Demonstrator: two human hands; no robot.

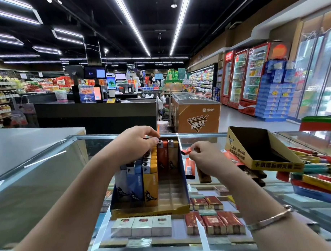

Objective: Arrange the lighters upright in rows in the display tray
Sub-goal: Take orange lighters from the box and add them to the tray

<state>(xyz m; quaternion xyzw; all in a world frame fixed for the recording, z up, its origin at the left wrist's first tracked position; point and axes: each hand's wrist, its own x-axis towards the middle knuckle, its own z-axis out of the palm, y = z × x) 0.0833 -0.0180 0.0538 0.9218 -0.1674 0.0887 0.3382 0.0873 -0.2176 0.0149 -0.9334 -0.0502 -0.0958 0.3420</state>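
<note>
The blue and yellow display tray (183,173) stands on the glass counter in front of me. Its left columns hold upright white, blue and yellow lighters (142,180); an orange and a tan lighter (166,155) stand at the back right. My left hand (135,143) rests curled over the back rows, fingertips on the lighter tops. Just right of the tray, my right hand (203,157) pinches an orange lighter (187,150) held level. Another orange lighter (189,168) and a brown one lie on the glass below that hand.
An empty yellow display box (259,150) sits tilted at the right, with a pile of coloured lighters (316,169) beside it. Cigarette packs (213,223) show under the glass counter. A grey counter (30,141) lies to the left, checkout desks and fridges beyond.
</note>
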